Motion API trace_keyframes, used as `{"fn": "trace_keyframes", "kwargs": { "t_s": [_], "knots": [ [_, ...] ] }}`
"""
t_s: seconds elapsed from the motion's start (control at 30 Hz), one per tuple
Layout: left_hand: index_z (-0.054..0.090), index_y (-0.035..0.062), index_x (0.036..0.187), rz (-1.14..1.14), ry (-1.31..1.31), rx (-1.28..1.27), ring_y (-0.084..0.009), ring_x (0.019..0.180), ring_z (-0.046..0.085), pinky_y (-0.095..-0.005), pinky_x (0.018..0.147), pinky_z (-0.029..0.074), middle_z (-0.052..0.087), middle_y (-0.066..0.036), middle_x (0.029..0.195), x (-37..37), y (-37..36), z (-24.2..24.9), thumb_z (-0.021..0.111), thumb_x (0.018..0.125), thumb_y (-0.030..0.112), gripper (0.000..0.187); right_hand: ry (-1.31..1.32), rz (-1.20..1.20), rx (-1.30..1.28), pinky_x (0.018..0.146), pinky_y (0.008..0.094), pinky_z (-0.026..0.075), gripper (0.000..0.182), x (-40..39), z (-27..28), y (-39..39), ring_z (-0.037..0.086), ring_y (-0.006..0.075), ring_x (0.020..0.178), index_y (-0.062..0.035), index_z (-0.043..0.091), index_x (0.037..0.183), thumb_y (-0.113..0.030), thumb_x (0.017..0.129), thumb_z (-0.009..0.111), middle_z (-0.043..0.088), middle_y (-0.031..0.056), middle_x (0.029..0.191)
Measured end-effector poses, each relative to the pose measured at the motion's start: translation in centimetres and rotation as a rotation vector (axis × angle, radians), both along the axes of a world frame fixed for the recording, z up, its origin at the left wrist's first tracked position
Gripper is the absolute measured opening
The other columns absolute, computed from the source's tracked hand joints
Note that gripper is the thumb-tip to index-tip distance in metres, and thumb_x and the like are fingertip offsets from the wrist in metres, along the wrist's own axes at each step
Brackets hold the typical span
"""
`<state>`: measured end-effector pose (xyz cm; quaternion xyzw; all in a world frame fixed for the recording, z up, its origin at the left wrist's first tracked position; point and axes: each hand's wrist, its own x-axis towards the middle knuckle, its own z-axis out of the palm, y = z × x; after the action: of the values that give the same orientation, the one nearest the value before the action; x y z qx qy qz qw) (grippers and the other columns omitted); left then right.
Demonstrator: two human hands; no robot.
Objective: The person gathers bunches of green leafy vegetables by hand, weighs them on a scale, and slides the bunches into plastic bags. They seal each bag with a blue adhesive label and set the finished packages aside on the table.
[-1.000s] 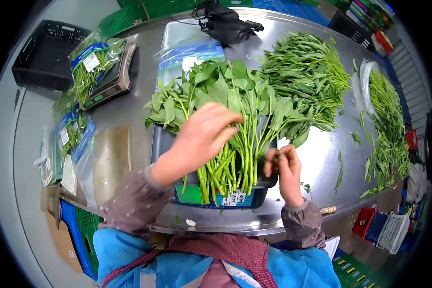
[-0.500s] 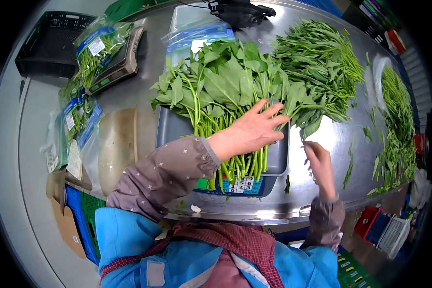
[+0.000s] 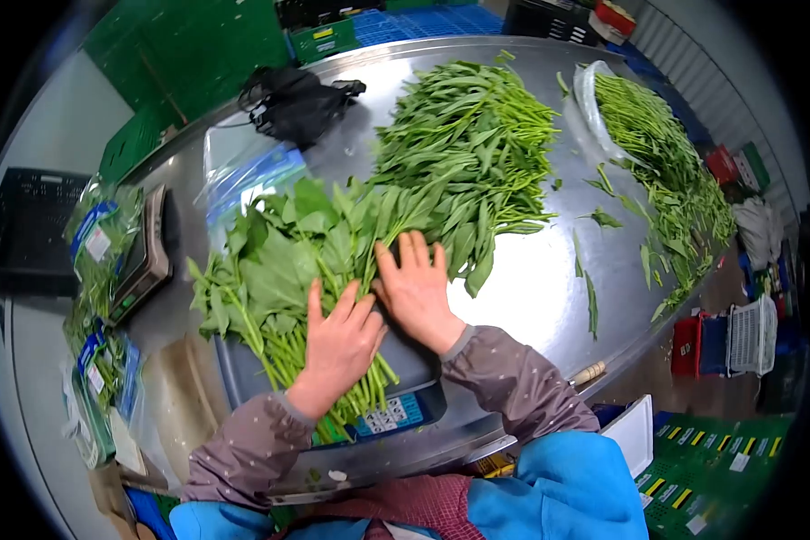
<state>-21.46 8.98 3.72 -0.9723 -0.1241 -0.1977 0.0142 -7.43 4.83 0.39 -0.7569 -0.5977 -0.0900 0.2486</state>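
A bunch of leafy greens [image 3: 283,270] lies across the grey tray of a scale [image 3: 414,360], its stems pointing toward the body. My left hand [image 3: 340,346] rests over the stems with its fingers spread. Just right of it, my right hand [image 3: 416,292] lies at the bunch's right edge, fingers apart, its fingertips among the leaves. Beyond that hand is a big pile of greens [image 3: 477,144], which touches the bunch. The scale's keypad [image 3: 391,416] shows below the stems.
A black bag [image 3: 301,103] and plastic packaging [image 3: 256,180] lie at the back. Packed greens [image 3: 99,243] sit at left beside a second scale [image 3: 144,261] and a black crate [image 3: 31,229]. More greens [image 3: 657,135] lie at right. A wooden handle [image 3: 588,373] shows at the front edge.
The view has turned to the right. My right hand has moved from the bare metal onto the bunch's right edge, and my left hand has shifted down toward the stems.
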Motion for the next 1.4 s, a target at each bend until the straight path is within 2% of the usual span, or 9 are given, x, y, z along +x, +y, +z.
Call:
{"fn": "trace_keyframes", "kwargs": {
  "t_s": [0.13,0.23,0.37,0.67,0.93,1.03,1.07,1.23,1.4],
  "knots": [
    [0.057,0.0094,0.078,0.114,0.075,0.017,-0.0263,0.103,0.045,-0.0608,0.094,0.021,0.053,-0.004,0.092,0.4,-0.5,0.1,0.066,0.068,0.021,0.018,0.038,0.05,0.006,0.09,0.0491,0.03,0.056,0.7,0.5,-0.4,0.04,0.0379,0.11,-0.0115,0.042,0.124,-0.024,0.073,0.062,0.044,0.0245,0.115],
    [0.06,0.0108,0.086,0.206,0.152,0.003,-0.0256,0.099,0.045,-0.0599,0.094,0.02,0.05,-0.004,0.086,0.4,-0.5,1.0,0.067,0.065,0.023,0.025,0.139,0.134,0.098,0.082,0.0383,0.036,0.058,3.3,1.0,-0.6,0.05,0.0285,0.097,-0.0118,0.043,0.123,-0.018,0.069,0.065,0.053,0.0139,0.104],
    [0.061,0.0112,0.089,0.302,0.134,-0.025,-0.0247,0.098,0.046,-0.0586,0.094,0.02,0.05,-0.005,0.087,-0.1,-0.4,0.9,0.069,0.064,0.023,0.029,0.161,-0.185,0.234,0.05,0.0356,0.044,0.013,12.4,-1.7,-2.0,0.056,0.0265,0.058,-0.0116,0.059,0.087,-0.009,0.074,0.058,0.057,0.0091,0.067],
    [0.061,0.0111,0.09,0.288,0.137,-0.096,-0.024,0.097,0.045,-0.0575,0.094,0.02,0.051,-0.004,0.088,0.2,-0.2,0.9,0.068,0.065,0.022,0.028,-0.227,-0.346,0.003,0.067,0.0375,0.041,0.016,26.4,-6.9,0.2,0.05,0.0243,0.09,-0.0121,0.059,0.084,-0.006,0.071,0.052,0.053,0.0033,0.091],
    [0.062,0.0114,0.089,0.271,0.095,-0.122,-0.0238,0.097,0.045,-0.0574,0.095,0.02,0.051,-0.003,0.088,-0.1,-0.1,0.6,0.067,0.065,0.021,0.027,-0.469,-0.161,0.14,0.081,0.0409,0.034,0.03,25.2,0.0,-3.4,0.05,0.0262,0.096,-0.0088,0.048,0.093,-0.008,0.065,0.059,0.056,0.0051,0.097],
    [0.061,0.0112,0.088,0.261,0.074,-0.131,-0.0238,0.097,0.045,-0.0573,0.095,0.02,0.051,-0.003,0.088,-0.3,0.0,0.3,0.068,0.065,0.02,0.025,-0.04,-0.319,-0.09,0.065,0.0436,0.041,0.023,25.8,1.0,-6.6,0.054,0.037,0.069,-0.0052,0.045,0.091,-0.013,0.074,0.059,0.056,0.0152,0.07],
    [0.061,0.011,0.087,0.255,0.065,-0.132,-0.0238,0.097,0.045,-0.0573,0.095,0.02,0.051,-0.003,0.088,-0.3,0.0,0.3,0.068,0.065,0.02,0.025,0.037,-0.204,0.162,0.053,0.0388,0.042,0.021,25.5,1.4,-7.6,0.054,0.0303,0.059,-0.0037,0.045,0.09,-0.015,0.078,0.058,0.055,0.0139,0.064],
    [0.061,0.0106,0.086,0.227,0.032,-0.133,-0.0239,0.097,0.046,-0.0574,0.094,0.02,0.051,-0.003,0.088,-0.4,0.1,0.0,0.067,0.065,0.019,0.024,1.159,-0.167,0.312,0.048,0.0276,0.044,0.019,23.2,5.2,-12.4,0.052,0.0131,0.057,-0.0043,0.047,0.091,-0.021,0.085,0.054,0.05,0.0036,0.063],
    [0.06,0.0103,0.088,0.152,-0.047,-0.177,-0.0256,0.101,0.045,-0.0575,0.092,0.02,0.052,-0.005,0.09,-0.5,-0.4,1.8,0.066,0.068,0.018,0.022,1.613,-0.061,0.38,0.042,0.024,0.037,0.018,16.2,8.6,-14.0,0.037,0.009,0.048,-0.0093,0.037,0.089,-0.023,0.089,0.049,0.036,-0.0002,0.063]
  ]
}}
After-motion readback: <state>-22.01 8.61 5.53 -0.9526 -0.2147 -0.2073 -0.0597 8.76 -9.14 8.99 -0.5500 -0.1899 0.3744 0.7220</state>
